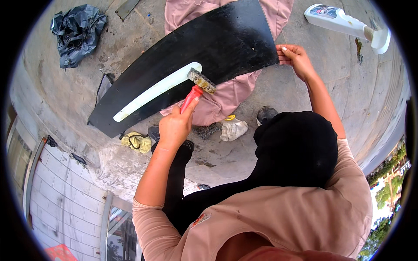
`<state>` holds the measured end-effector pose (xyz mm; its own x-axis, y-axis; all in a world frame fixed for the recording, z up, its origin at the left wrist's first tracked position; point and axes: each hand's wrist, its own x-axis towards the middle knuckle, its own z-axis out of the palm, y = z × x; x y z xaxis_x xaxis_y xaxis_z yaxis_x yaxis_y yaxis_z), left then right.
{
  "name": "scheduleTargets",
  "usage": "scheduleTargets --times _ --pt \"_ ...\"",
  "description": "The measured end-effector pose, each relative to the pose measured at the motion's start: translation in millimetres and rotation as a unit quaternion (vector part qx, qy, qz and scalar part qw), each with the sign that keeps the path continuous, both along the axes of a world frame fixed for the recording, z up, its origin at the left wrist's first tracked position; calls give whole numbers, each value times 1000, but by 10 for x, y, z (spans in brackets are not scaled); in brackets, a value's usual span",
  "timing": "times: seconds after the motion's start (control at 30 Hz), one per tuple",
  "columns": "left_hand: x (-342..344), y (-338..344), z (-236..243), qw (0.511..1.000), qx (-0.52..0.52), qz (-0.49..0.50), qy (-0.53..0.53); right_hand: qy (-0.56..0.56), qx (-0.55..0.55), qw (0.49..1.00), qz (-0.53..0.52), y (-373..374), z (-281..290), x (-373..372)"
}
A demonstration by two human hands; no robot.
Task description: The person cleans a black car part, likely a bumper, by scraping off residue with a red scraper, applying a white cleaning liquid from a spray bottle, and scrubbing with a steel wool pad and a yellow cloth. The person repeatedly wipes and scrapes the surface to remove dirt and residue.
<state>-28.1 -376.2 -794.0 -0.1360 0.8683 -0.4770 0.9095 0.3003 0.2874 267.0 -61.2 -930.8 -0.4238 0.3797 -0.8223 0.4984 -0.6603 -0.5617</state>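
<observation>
A long, curved black panel [230,37] lies on a pink cloth [228,98], its narrow end pointing to the lower left. An elongated white shape [152,93] runs along it; I cannot tell whether it is a strip or a slot. My left hand [174,126] is closed around the red handle of a flat brush [201,81]. The brush's worn, stained head rests over the white shape's upper end and the black surface beside it. At the panel's right end, my right hand [296,61] grips the edge near the corner, thumb visible, other fingertips partly hidden.
A white spray bottle [337,17] lies at the upper right on the concrete floor [322,56]. Crumpled black plastic [78,35] is at the upper left. Near my feet are a yellow cloth [136,142] and a whitish bundle [234,130]. A tiled wall [65,187] stands lower left.
</observation>
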Motion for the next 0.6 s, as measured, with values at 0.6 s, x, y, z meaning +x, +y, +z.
scheduleTargets --times 0.6 --pt "784 822 -352 999 42 4 3 10 -8 1000 -27 -56 128 -87"
